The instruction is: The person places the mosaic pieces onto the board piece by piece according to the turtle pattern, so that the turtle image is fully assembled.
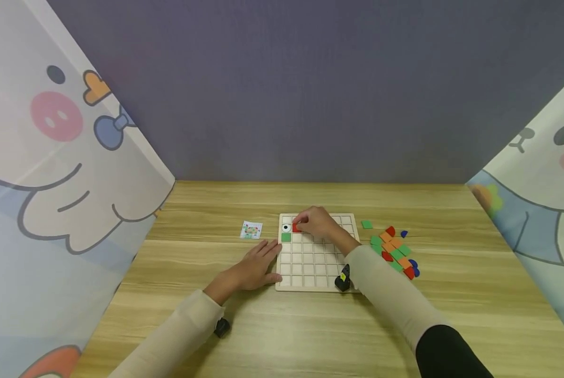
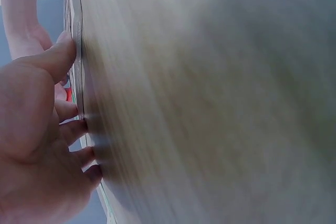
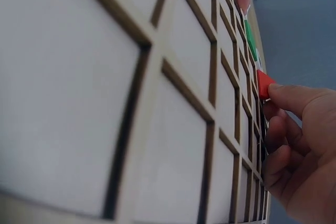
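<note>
My right hand (image 1: 316,222) pinches a red tile (image 3: 264,83) between thumb and fingers, over a square near the upper left of the wooden grid board (image 1: 319,290). Beside that square, in the leftmost column, lies a white tile with a black-dotted eye (image 1: 285,228). A green tile (image 1: 286,237) sits in the square just below the eye. My left hand (image 1: 258,266) rests flat at the board's left edge with straight fingers; in the left wrist view its fingertips (image 2: 84,156) touch down along that edge.
A small printed picture card (image 1: 251,230) lies left of the board. Right of the board is a loose pile of orange, green, red and blue pieces (image 1: 397,254), with one green tile (image 1: 366,224) apart from it. A grey wall (image 1: 319,105) stands behind the table.
</note>
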Tool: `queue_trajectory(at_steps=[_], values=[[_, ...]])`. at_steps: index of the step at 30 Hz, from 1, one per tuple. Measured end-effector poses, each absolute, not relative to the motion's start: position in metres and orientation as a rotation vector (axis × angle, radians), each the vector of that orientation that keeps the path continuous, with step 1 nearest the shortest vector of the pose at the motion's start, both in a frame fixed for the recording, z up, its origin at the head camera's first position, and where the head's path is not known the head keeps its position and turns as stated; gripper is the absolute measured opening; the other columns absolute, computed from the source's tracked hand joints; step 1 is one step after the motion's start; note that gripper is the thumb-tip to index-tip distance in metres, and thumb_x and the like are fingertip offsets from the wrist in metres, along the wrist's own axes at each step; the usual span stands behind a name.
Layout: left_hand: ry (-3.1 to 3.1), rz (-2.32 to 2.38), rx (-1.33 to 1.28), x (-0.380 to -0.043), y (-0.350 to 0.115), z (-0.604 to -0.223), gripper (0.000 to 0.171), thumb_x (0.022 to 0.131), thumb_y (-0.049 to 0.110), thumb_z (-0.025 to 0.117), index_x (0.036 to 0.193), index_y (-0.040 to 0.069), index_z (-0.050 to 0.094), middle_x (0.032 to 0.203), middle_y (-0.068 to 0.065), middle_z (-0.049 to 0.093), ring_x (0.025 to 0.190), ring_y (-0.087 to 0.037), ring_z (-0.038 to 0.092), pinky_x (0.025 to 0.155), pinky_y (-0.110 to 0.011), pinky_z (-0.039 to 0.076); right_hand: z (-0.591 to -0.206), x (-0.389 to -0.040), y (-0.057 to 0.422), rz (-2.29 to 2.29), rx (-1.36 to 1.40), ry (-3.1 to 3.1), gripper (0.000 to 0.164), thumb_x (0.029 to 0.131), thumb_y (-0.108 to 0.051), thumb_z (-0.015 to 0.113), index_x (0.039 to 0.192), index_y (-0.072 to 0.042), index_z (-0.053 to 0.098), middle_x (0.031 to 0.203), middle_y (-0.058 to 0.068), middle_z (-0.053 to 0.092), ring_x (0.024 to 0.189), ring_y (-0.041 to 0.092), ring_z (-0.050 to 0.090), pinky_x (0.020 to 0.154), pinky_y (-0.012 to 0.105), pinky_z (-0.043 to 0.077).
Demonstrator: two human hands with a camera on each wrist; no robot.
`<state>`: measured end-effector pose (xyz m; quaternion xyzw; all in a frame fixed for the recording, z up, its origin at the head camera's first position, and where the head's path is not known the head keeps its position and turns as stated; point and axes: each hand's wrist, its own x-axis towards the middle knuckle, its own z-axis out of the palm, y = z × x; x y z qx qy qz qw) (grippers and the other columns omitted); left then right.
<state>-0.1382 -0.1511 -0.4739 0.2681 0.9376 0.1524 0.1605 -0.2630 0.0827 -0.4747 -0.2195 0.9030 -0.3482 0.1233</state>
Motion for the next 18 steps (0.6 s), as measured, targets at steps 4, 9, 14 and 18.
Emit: queue_trajectory(at_steps=[4, 9, 14, 18], values=[[2.683, 0.426, 0.77, -0.138, -0.151, -0.475, 0.082, 0.101, 0.046, 0.06, 0.161, 0.001, 0.025, 0.169, -0.02, 0.022, 0.156, -0.044, 0.017, 0.127, -0.057, 0.02, -0.477, -0.263, 0.083, -1.0, -0.648, 2.642, 0.018, 0.097, -0.021, 0.068, 0.112, -0.02, 0.08, 0.105, -0.002, 0.077, 0.093, 0.014, 0.067, 0.083, 0.035, 0.056], [2.686, 0.43, 0.77, -0.137, -0.152, -0.476, 0.082, 0.101, 0.045, 0.061, 0.16, 0.0, 0.026, 0.168, -0.021, 0.023, 0.156, -0.044, 0.018, 0.126, -0.058, 0.022, -0.479, -0.263, 0.086, -1.023, -0.649, 2.612, 0.022, 0.098, -0.024, 0.068, 0.116, -0.019, 0.078, 0.104, -0.002, 0.076, 0.091, 0.014, 0.067, 0.081, 0.034, 0.056], [2.694, 0.414, 0.784, -0.138, -0.151, -0.477, 0.082, 0.101, 0.047, 0.06, 0.16, 0.001, 0.026, 0.168, -0.02, 0.023, 0.156, -0.043, 0.018, 0.127, -0.057, 0.021, -0.475, -0.262, 0.098, -1.064, -0.613, 2.585, 0.028, 0.1, -0.026, 0.065, 0.125, -0.017, 0.073, 0.111, 0.002, 0.073, 0.101, 0.017, 0.067, 0.089, 0.038, 0.057], [2.696, 0.409, 0.778, -0.139, -0.151, -0.477, 0.083, 0.101, 0.047, 0.059, 0.161, 0.002, 0.025, 0.168, -0.02, 0.023, 0.157, -0.042, 0.017, 0.127, -0.056, 0.02, -0.471, -0.264, 0.113, -1.081, -0.615, 2.59, 0.031, 0.101, -0.028, 0.062, 0.128, -0.015, 0.071, 0.116, 0.005, 0.072, 0.105, 0.02, 0.066, 0.088, 0.04, 0.056]])
